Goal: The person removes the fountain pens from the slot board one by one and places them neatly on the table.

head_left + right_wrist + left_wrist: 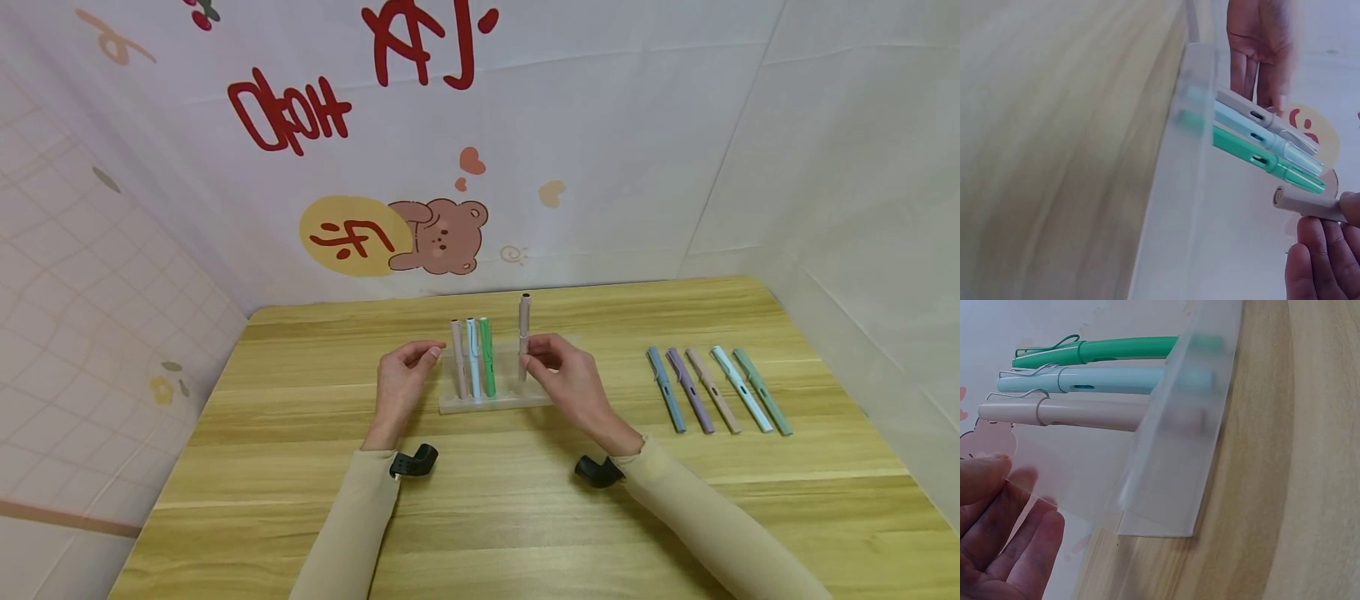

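A frosted clear pen stand (495, 403) sits on the table with three pens upright in it: a pinkish-beige pen (1091, 414), a light blue pen (1107, 379) and a green pen (1129, 349). With thumb and fingertips, my left hand (402, 379) pinches the stand's left side edge. My right hand (573, 379) grips a taupe pen (524, 317) between thumb and fingers, upright before the stand's right part. In the right wrist view that pen's lower end (1300, 200) is apart from the stand's front ledge (1169, 206).
To the right lie several pens in a slanted row: a blue pen (667, 390), a purple pen (692, 392), a beige pen (714, 392), a pale blue pen (742, 390) and a grey-green pen (763, 392). A printed cloth wall (600, 125) stands behind the wooden table (495, 517).
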`<state>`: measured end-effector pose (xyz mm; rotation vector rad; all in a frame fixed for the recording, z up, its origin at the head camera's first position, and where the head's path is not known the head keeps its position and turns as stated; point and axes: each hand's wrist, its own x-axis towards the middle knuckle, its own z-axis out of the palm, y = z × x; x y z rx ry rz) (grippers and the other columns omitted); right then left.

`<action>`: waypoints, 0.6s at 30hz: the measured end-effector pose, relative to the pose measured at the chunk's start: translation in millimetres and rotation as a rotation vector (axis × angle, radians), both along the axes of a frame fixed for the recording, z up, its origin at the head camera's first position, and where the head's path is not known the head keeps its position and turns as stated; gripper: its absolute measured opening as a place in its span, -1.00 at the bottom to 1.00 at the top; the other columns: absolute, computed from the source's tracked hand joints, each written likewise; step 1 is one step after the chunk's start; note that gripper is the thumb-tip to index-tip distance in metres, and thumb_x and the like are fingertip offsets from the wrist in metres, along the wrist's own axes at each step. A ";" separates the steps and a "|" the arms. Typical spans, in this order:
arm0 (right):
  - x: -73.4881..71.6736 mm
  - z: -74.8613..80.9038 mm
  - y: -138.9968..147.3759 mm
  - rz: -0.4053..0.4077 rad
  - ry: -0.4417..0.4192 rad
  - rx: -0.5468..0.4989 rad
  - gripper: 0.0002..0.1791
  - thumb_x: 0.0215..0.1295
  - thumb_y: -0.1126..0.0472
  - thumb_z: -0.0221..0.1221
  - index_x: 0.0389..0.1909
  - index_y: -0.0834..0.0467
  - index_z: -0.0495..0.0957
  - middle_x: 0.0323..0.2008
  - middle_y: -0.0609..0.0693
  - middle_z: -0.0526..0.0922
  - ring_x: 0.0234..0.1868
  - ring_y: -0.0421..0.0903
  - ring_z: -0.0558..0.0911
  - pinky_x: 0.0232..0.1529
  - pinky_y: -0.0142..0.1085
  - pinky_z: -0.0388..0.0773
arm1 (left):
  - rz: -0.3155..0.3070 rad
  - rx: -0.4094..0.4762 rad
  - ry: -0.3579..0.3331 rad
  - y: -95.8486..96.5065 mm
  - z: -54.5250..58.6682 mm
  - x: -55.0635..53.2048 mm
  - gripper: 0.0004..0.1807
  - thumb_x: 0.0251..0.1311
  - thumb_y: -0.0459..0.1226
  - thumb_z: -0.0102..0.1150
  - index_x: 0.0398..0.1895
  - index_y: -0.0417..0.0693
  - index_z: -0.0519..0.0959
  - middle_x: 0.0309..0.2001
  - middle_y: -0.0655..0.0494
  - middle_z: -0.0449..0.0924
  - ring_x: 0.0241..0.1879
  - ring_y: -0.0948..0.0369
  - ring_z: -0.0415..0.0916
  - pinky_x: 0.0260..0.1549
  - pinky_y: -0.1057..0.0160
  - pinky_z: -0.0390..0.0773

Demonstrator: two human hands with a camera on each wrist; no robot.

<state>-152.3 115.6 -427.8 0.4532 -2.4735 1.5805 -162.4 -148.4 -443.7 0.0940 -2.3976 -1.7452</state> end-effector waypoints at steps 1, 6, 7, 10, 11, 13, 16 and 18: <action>0.9 0.6 1.8 -0.004 0.008 0.003 -0.77 0.44 0.25 0.30 0.03 0.24 0.63 -0.13 0.06 0.76 -0.12 -0.03 0.74 0.02 -0.07 0.68 | 0.001 0.002 -0.001 -0.1 0.1 0.1 -0.80 0.44 -0.29 0.26 -0.03 -0.18 0.76 0.02 -0.06 0.76 0.03 0.08 0.67 -0.03 0.32 0.58; 6.1 6.0 11.2 -0.031 0.023 0.004 -0.78 0.42 0.26 0.32 0.02 0.23 0.64 -0.14 0.06 0.77 -0.14 -0.03 0.74 -0.01 -0.07 0.69 | 0.001 0.008 -0.002 -0.5 0.1 -0.1 -0.81 0.44 -0.28 0.26 -0.03 -0.18 0.76 0.01 -0.05 0.76 0.03 0.08 0.67 -0.06 0.39 0.57; 7.2 7.2 13.3 -0.036 0.023 0.002 -0.77 0.41 0.26 0.33 0.01 0.23 0.64 -0.14 0.06 0.77 -0.14 -0.03 0.74 -0.01 -0.07 0.69 | 0.002 0.008 -0.004 -0.6 -0.1 -0.3 -0.81 0.44 -0.29 0.26 -0.03 -0.18 0.76 0.01 -0.05 0.76 0.03 0.08 0.67 -0.07 0.40 0.57; 10.4 9.6 20.1 -0.049 0.024 0.008 -0.77 0.40 0.25 0.34 0.01 0.22 0.64 -0.14 0.07 0.77 -0.16 -0.03 0.74 -0.03 -0.09 0.69 | 0.004 0.019 -0.004 -0.7 -0.6 -0.9 -0.82 0.44 -0.30 0.26 -0.04 -0.19 0.76 0.00 -0.06 0.76 0.01 0.08 0.68 -0.09 0.41 0.57; 11.5 10.1 22.6 -0.052 0.025 0.012 -0.77 0.41 0.25 0.34 0.01 0.22 0.64 -0.14 0.07 0.77 -0.16 -0.03 0.74 -0.03 -0.11 0.69 | 0.006 0.022 -0.005 -0.6 -0.6 -1.1 -0.82 0.44 -0.30 0.26 -0.04 -0.19 0.76 0.00 -0.06 0.76 0.01 0.08 0.68 -0.09 0.41 0.58; 13.9 11.0 27.9 -0.059 0.027 0.024 -0.77 0.41 0.24 0.34 0.01 0.22 0.64 -0.14 0.06 0.77 -0.18 -0.04 0.74 -0.04 -0.15 0.69 | 0.009 0.026 -0.008 -0.4 -0.8 -1.5 -0.82 0.45 -0.30 0.25 -0.05 -0.19 0.76 -0.01 -0.05 0.76 0.00 0.09 0.68 -0.09 0.41 0.58; 18.1 11.9 35.7 -0.064 0.032 0.041 -0.77 0.41 0.23 0.34 0.00 0.22 0.64 -0.15 0.06 0.78 -0.18 -0.04 0.75 -0.05 -0.18 0.70 | 0.011 0.025 -0.005 0.3 -0.5 -1.2 -0.81 0.45 -0.30 0.24 -0.05 -0.20 0.76 -0.01 -0.04 0.77 -0.01 0.10 0.68 -0.10 0.42 0.58; 20.9 12.4 40.6 -0.061 0.037 0.050 -0.77 0.41 0.24 0.34 0.00 0.22 0.63 -0.15 0.05 0.78 -0.16 -0.04 0.75 -0.05 -0.26 0.69 | 0.010 0.022 -0.006 0.5 -0.3 -1.1 -0.81 0.45 -0.30 0.24 -0.04 -0.20 0.75 -0.01 -0.05 0.76 0.00 0.09 0.68 -0.10 0.43 0.58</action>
